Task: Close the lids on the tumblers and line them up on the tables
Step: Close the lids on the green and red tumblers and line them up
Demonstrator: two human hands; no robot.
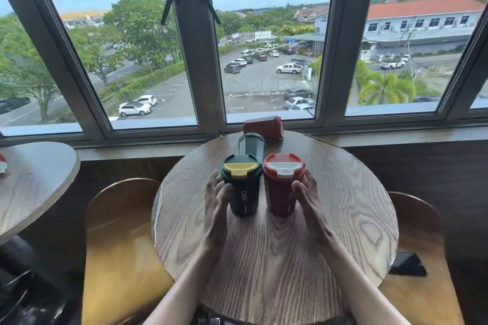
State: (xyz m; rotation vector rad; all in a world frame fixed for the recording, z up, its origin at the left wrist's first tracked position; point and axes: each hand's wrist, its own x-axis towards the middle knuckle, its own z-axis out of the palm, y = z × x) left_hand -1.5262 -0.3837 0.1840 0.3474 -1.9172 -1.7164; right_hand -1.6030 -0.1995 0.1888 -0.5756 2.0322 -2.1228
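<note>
Two tumblers stand side by side in the middle of a round wooden table [343, 219]. The dark green tumbler [242, 199] on the left has a green lid with a yellow flap lying flat. The red tumbler [281, 196] on the right has a red lid with a white flap lying flat. My left hand [217, 208] curls against the green tumbler's left side. On the red tumbler's right side rests my right hand [307, 199], fingers around it. Behind them stands a third dark green tumbler [251, 145], its top partly hidden.
A red box [262, 126] lies at the table's far edge by the window sill. Two wooden chairs [118, 245] flank the table; a dark phone-like object [408, 264] lies on the right one. Another round table [31, 185] stands at the left.
</note>
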